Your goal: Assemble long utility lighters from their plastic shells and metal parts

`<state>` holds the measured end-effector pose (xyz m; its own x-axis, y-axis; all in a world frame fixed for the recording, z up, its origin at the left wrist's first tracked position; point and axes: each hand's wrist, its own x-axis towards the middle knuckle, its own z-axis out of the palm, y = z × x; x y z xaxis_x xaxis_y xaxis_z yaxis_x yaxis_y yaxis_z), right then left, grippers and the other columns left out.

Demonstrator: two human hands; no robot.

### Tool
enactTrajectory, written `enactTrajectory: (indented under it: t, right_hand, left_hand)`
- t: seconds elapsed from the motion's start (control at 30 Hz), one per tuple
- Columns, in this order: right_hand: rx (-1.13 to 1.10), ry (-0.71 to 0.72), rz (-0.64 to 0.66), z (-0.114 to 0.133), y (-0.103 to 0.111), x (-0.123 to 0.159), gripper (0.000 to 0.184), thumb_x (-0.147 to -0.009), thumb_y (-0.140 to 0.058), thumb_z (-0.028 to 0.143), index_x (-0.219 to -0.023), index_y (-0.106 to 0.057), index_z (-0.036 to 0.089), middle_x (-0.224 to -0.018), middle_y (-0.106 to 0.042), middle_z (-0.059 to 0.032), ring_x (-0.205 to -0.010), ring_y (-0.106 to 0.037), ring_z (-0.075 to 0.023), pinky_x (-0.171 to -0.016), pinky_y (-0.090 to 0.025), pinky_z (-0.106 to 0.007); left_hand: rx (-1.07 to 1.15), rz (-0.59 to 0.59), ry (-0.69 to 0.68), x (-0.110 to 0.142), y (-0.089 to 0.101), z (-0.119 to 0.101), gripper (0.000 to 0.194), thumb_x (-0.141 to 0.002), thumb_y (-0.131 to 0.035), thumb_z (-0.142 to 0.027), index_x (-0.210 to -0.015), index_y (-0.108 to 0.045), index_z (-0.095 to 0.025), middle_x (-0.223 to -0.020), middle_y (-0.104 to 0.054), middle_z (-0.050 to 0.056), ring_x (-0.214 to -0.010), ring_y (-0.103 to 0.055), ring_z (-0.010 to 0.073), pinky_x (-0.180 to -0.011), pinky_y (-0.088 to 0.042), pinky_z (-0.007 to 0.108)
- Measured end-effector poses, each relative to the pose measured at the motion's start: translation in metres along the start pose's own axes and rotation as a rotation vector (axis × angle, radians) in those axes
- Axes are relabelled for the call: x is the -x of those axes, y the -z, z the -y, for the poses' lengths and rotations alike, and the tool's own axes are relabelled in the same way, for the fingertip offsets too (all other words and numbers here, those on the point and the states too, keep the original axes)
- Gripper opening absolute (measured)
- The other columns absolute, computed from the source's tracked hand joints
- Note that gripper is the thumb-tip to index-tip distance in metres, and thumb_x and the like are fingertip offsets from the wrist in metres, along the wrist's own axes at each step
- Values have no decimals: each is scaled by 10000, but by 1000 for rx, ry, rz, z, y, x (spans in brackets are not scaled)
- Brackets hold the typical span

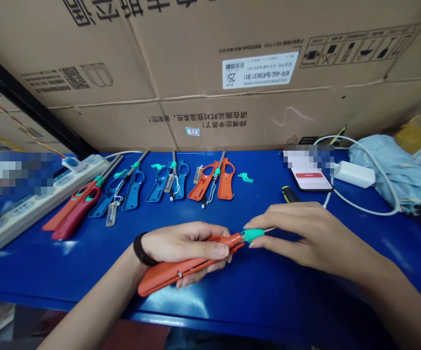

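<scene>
My left hand is wrapped round the orange handle of a long-nosed gas lighter, its thumb lying along the upper side. A narrow seam shows between the two halves of the handle. At the front end, my right hand pinches the green collar between thumb and fingers. A thin metal tube sticks out of the collar, partly behind my fingers. Between collar and handle a small gap shows. What lies inside the handle is hidden.
Behind my hands lie opened orange lighter shells, opened blue lighter shells and a loose green trigger piece. Red and orange lighters lie beside a white power strip. At right are a screwdriver, phone and white charger.
</scene>
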<state>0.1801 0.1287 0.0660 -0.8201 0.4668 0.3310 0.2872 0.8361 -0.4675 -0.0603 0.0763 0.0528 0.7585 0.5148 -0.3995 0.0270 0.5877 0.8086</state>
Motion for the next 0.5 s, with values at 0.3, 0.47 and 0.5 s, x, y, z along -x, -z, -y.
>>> enactTrajectory:
  t: [0.3, 0.47, 0.5]
  right_hand:
    - [-109, -113, 58, 1, -1, 3, 156, -857, -596, 348, -993, -621, 275, -914, -712, 59, -795, -674, -112, -691, -504, -195]
    - [0, -8, -31, 1, -2, 3, 114, -873, -578, 335, -869, -613, 226, -810, -696, 16, -711, -644, -126, -651, -469, -233]
    - [35, 26, -45, 1, -2, 3, 134, -884, -562, 332, -841, -621, 218, -786, -693, 5, -694, -633, -130, -647, -460, -243]
  left_hand:
    - [13, 35, 12, 1, 1, 3, 263, -829, -614, -380, -896, -447, -189, -680, -487, -75, -326, -443, 10, -281, -330, 114]
    - [105, 16, 1, 0, -2, 6, 335, -801, -641, -408, -939, -409, -208, -777, -512, -60, -304, -416, -10, -272, -292, 116]
    - [108, 11, 5, -1, -2, 6, 345, -798, -642, -418, -940, -407, -209, -771, -516, -61, -298, -401, -14, -275, -286, 118]
